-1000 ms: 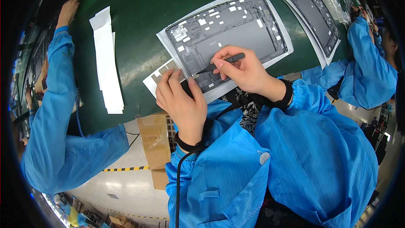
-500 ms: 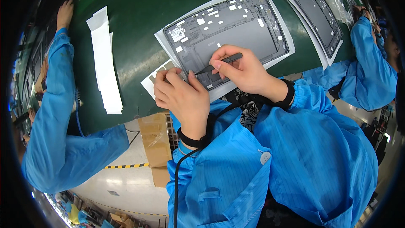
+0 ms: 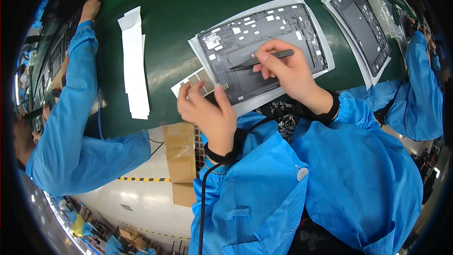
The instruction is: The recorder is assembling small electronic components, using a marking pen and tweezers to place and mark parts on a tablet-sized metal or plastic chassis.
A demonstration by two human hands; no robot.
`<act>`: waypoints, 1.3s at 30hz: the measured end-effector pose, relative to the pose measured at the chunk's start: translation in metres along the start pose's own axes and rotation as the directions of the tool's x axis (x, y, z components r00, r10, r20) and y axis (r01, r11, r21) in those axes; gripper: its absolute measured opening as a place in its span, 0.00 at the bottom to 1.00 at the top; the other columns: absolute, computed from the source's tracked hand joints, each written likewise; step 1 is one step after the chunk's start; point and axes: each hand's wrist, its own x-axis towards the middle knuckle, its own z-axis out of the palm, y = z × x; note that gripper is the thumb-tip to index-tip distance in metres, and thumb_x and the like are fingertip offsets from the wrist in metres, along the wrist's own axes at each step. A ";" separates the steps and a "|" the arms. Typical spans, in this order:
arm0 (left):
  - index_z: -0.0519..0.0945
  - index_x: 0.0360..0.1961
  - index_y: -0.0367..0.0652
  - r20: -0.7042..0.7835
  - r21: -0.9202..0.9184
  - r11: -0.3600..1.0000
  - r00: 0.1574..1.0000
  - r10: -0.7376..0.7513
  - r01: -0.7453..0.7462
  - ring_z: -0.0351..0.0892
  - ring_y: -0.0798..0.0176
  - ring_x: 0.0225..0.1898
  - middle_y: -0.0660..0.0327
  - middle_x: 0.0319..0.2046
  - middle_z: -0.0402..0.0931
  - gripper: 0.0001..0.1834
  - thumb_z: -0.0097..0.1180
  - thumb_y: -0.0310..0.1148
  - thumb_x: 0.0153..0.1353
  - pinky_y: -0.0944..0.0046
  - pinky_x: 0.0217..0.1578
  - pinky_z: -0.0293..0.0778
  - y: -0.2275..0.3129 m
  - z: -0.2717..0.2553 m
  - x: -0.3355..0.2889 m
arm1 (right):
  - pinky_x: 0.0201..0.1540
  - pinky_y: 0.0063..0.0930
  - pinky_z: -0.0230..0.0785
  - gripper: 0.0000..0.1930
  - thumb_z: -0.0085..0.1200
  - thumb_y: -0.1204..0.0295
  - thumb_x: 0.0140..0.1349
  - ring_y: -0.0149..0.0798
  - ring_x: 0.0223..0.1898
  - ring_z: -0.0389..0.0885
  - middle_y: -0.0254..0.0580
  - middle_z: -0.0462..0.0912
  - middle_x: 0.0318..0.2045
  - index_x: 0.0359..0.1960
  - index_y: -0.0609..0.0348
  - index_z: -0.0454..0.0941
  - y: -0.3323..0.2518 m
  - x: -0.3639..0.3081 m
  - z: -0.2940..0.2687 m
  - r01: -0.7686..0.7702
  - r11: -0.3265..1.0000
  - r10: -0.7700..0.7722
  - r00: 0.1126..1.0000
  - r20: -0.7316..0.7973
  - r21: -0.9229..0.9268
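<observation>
My right hand (image 3: 290,68) is closed around black tweezers (image 3: 243,64). Their tips point left, over the left part of a dark grey tablet-like housing (image 3: 309,49). Small white patches dot its upper area and edges. My left hand (image 3: 210,115), fingers apart and with no object visible in it, hovers by the housing's lower left corner. Its fingers partly cover a white sheet with grey rectangular pads (image 3: 202,76). Beneath the housing lies a white liner sheet (image 3: 195,47). I cannot tell whether the tweezer tips touch the housing.
White paper strips (image 3: 134,66) lie on the green table (image 3: 170,19) to the left. A second housing (image 3: 363,33) rests on white sheets at right. Co-workers in blue sleeves (image 3: 78,85) sit on both sides. A cardboard box (image 3: 179,156) stands below the table edge.
My left fingers have drawn back from the housing's lower left corner and spread. The tweezer tips have moved up, away from those fingertips. The whole view has shifted slightly.
</observation>
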 end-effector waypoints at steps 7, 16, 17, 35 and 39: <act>0.71 0.62 0.34 0.076 -0.002 0.952 0.949 0.306 -0.307 0.64 0.45 0.66 0.49 0.63 0.68 0.30 0.56 0.37 0.61 0.48 0.63 0.60 -0.037 0.003 -0.016 | 0.28 0.22 0.71 0.09 0.56 0.69 0.65 0.26 0.26 0.80 0.39 0.82 0.24 0.37 0.64 0.79 0.019 0.042 0.068 0.137 0.978 -0.103 0.972 0.211 -0.155; 0.75 0.59 0.34 0.025 -0.078 0.955 0.957 0.289 -0.287 0.67 0.42 0.64 0.47 0.61 0.71 0.27 0.56 0.35 0.60 0.48 0.62 0.62 -0.041 0.003 -0.015 | 0.36 0.21 0.73 0.08 0.55 0.71 0.67 0.27 0.34 0.81 0.36 0.82 0.30 0.39 0.66 0.78 0.026 0.052 0.084 0.088 0.917 0.026 0.960 0.278 -0.389; 0.75 0.59 0.34 0.027 -0.079 0.953 0.955 0.294 -0.291 0.67 0.42 0.63 0.47 0.60 0.71 0.27 0.56 0.36 0.60 0.48 0.62 0.62 -0.041 0.003 -0.015 | 0.36 0.21 0.73 0.08 0.54 0.71 0.68 0.27 0.35 0.81 0.36 0.82 0.31 0.39 0.66 0.78 0.028 0.052 0.084 0.044 0.961 0.029 0.966 0.258 -0.272; 0.76 0.57 0.35 0.052 -0.097 0.964 0.966 0.253 -0.248 0.68 0.43 0.62 0.49 0.60 0.71 0.25 0.57 0.34 0.59 0.49 0.61 0.62 -0.033 -0.004 -0.011 | 0.40 0.23 0.75 0.11 0.52 0.72 0.69 0.25 0.30 0.78 0.35 0.80 0.31 0.46 0.67 0.78 0.012 0.033 0.047 0.109 0.989 -0.105 0.993 0.047 -0.098; 0.77 0.52 0.36 0.025 -0.073 0.974 0.976 0.215 -0.212 0.72 0.45 0.55 0.52 0.54 0.74 0.21 0.58 0.33 0.59 0.50 0.55 0.65 -0.020 -0.011 0.000 | 0.40 0.23 0.75 0.10 0.52 0.72 0.69 0.26 0.29 0.79 0.35 0.80 0.31 0.45 0.67 0.78 0.020 0.039 0.018 0.073 0.990 -0.075 0.997 -0.018 -0.118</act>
